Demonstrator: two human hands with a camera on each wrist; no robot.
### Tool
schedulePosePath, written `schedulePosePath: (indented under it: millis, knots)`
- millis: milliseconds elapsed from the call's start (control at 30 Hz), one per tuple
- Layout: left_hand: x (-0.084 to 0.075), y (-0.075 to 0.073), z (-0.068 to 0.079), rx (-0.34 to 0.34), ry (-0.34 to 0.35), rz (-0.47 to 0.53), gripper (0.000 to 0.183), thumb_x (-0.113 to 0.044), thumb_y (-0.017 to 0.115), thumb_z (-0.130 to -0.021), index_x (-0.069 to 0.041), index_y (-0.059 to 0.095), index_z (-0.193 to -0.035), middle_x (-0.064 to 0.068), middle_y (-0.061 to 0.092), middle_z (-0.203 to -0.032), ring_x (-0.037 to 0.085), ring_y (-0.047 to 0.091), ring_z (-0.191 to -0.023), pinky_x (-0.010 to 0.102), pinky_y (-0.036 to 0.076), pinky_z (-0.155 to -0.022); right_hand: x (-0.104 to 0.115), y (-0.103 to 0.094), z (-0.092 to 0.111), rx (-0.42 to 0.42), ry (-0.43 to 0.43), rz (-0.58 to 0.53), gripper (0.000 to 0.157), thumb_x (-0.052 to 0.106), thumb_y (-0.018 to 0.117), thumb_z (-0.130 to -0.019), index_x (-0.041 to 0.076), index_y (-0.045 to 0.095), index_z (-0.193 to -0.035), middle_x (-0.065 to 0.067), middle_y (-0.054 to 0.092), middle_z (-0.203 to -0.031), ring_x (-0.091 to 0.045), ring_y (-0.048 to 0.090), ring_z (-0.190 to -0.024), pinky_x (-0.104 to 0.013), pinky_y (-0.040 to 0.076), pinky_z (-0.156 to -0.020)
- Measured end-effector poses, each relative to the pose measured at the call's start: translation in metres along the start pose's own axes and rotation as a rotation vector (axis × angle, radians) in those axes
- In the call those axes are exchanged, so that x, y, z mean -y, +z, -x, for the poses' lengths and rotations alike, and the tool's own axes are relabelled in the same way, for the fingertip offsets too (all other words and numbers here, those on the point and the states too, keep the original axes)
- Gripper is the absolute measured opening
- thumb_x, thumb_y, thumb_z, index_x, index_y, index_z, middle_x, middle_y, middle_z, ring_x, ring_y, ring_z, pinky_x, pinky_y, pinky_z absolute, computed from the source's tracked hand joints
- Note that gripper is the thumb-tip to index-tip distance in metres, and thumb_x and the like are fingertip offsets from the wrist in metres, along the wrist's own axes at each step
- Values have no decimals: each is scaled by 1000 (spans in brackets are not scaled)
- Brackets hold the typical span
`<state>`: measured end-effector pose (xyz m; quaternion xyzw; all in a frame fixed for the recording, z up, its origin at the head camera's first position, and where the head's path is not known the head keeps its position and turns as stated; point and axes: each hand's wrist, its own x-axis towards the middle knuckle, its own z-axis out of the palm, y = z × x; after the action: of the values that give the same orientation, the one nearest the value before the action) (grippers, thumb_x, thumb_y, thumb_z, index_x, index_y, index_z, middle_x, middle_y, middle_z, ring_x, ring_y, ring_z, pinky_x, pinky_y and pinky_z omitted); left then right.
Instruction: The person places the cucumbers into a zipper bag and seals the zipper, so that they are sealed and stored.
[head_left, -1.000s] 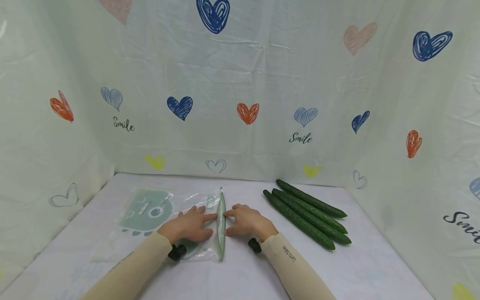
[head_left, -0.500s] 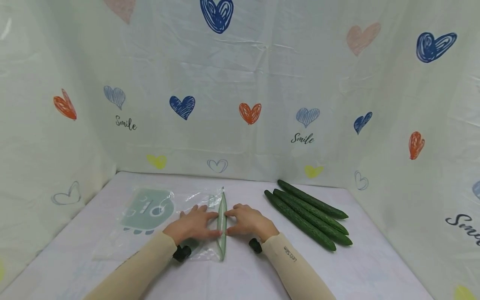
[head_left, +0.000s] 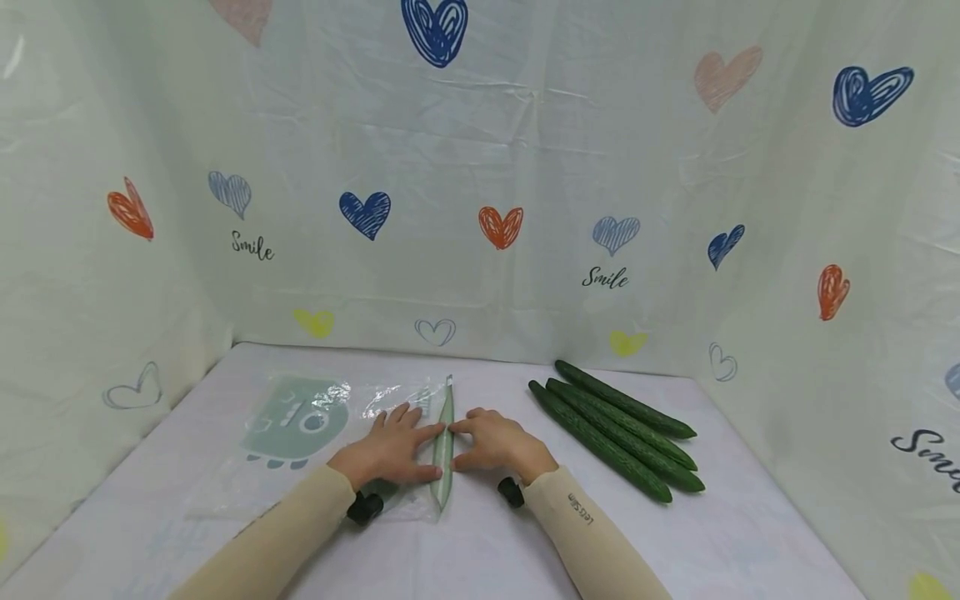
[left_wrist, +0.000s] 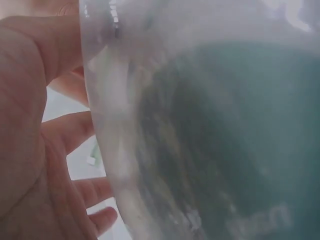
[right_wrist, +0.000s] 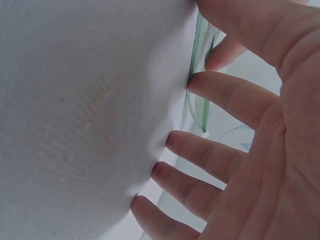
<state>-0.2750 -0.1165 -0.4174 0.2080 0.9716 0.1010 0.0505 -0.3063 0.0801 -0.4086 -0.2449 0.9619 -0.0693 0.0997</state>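
A clear plastic zip bag (head_left: pixel 322 429) with a green cartoon print lies flat on the table, its green-edged mouth (head_left: pixel 444 458) toward the right. On top of the bag rests my left hand (head_left: pixel 386 450), fingers spread, with thumb and forefinger at the left lip of the mouth. My right hand (head_left: pixel 495 442) is on the other side, its thumb and forefinger tips touching the right lip. The two lips bow slightly apart between the hands. In the right wrist view the fingers (right_wrist: pixel 235 97) stretch down to the white tablecloth. The left wrist view shows mostly the bag's film (left_wrist: pixel 225 125).
Several long green cucumbers (head_left: pixel 615 433) lie side by side at the right of the white-covered table (head_left: pixel 510 550). A white curtain (head_left: pixel 450 150) printed with hearts encloses the back and sides. Each wrist carries a small black camera (head_left: pixel 365 507).
My left hand has slid a little to the right, its thumb and forefinger now at the mouth's lip, and its other fingers have spread. The right hand has stayed in place.
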Motion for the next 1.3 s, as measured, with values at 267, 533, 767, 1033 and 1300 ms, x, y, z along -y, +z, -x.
schedulePosePath:
  millis: [267,533,767,1033,1300]
  knots:
    - [2,0,-11,-25,17,-4,74,-62,63,-80,-21,50,-141,20,37,-144,43,26,-134,60,23,-105,0,1,-1,-3,-8,-1,62,49,71,-80,27,56,-136,-7,43,-144,-28,41,-131,-50,41,-96]
    - [-1,-6,-13,21,12,52,77,-54,72,-78,-17,49,-141,20,36,-142,40,30,-129,57,30,-102,0,1,0,-11,-24,4,62,49,71,-80,27,56,-136,-8,43,-143,-28,41,-130,-50,42,-95]
    - [-1,-8,-10,72,-42,0,78,-59,68,-79,-19,47,-143,21,32,-145,42,27,-132,61,27,-103,0,1,0,-3,-6,-7,61,49,71,-80,29,56,-135,-7,43,-143,-28,41,-130,-53,41,-95]
    - [3,-7,-10,-10,70,39,77,-48,76,-76,-17,49,-141,15,46,-131,35,38,-119,53,35,-97,-1,1,0,-3,-4,-1,62,49,71,-80,29,56,-136,-6,43,-144,-28,40,-131,-53,41,-95]
    - [6,-3,-19,-36,95,164,75,-35,83,-70,-16,55,-136,10,48,-127,31,40,-114,51,35,-94,-1,1,-1,-1,-8,-11,63,50,71,-80,29,55,-137,-6,42,-145,-27,39,-132,-54,40,-96]
